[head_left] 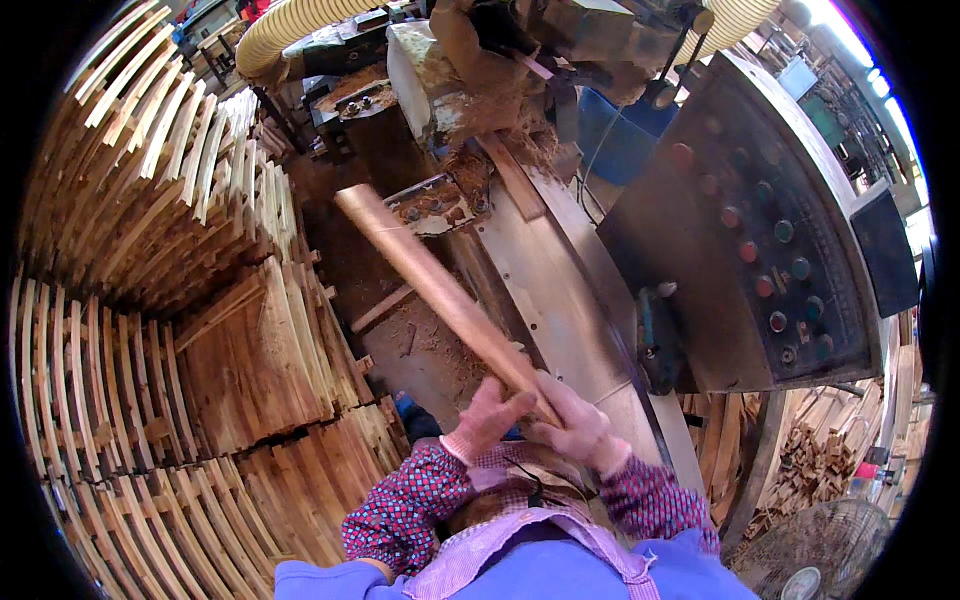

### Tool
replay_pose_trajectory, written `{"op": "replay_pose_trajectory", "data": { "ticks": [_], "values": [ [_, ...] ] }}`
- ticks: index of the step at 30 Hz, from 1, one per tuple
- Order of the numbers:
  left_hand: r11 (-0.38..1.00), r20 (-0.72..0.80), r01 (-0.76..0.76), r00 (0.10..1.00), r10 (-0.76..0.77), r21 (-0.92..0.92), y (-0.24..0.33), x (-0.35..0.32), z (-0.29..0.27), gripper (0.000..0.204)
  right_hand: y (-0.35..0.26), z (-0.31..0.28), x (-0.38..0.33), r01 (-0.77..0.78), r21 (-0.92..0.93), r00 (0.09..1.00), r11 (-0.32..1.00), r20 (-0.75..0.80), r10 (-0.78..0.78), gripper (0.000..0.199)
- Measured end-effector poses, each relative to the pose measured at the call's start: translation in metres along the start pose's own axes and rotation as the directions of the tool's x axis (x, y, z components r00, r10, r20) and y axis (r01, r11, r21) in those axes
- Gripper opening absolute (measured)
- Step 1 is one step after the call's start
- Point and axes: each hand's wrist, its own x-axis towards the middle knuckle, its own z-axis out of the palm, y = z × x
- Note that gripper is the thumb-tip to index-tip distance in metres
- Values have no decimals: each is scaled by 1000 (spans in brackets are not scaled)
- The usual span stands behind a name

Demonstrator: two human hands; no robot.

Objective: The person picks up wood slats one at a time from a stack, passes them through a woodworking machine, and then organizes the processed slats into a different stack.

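A long, reddish-brown wooden board (pixel 440 285) slants up and to the left from my hands. My left hand (pixel 490 418), in a pinkish work glove, grips its near end from the left side. From the right, my right hand (pixel 575 420), gloved alike, is wrapped round the same end. The board's far end hangs over the floor, left of the machine's metal bed (pixel 550 270). On that bed, farther off, a second wooden strip (pixel 515 180) lies against the sawdust-covered machine head (pixel 500 105).
Tall stacks of wooden strips (pixel 250 350) fill the left side. A dark control panel (pixel 750 240) with several coloured buttons stands at the right. Sawdust and a loose strip (pixel 382 308) lie on the floor. At lower right are a fan (pixel 825 545) and piled wood (pixel 825 440).
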Motion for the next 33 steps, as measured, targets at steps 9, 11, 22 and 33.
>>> {"op": "replay_pose_trajectory", "data": {
  "ticks": [9,11,22,33],
  "values": [
    [894,-676,447,654,-339,-15,-25,-16,-296,59,72,28,-88,-196,-632,886,750,-442,-142,56],
    [720,-845,642,514,-150,263,-52,-7,-429,69,101,24,-52,-286,-683,865,672,-485,-126,47],
    [955,-959,236,173,-222,-178,51,75,-707,62,119,-44,227,-174,-851,921,496,-320,-225,46],
    [995,-947,94,321,4,36,15,-14,-632,43,-18,66,252,69,-289,870,955,-451,-199,41]
  ]
}}
